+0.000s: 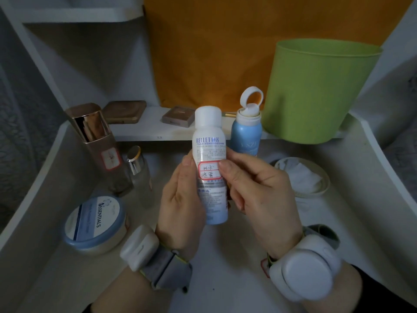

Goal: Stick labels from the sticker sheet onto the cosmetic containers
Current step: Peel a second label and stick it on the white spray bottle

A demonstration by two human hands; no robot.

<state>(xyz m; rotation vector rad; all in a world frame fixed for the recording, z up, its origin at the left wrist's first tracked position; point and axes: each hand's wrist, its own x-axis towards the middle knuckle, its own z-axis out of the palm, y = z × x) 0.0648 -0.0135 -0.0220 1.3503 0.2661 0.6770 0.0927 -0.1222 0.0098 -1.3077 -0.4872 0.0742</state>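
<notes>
Left hand (180, 199) grips spray bottle (208, 141) upright, fingers curled behind it. Right hand (255, 190) thumb presses red-bordered label (208, 172) onto bottle.

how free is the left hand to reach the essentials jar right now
Likely yes, once it lets go: the left hand holds the bottle, which the right hand grips too. The jar sits nearby on its left, with nothing between them.

A home vanity corner: a white counter (334, 224) under white shelves (74, 14) carries a tall rose-gold-capped bottle (99, 145), a round blue-rimmed cream jar (96, 224), a flat brown compact (124, 111) and a green plastic bin (316, 91).
</notes>
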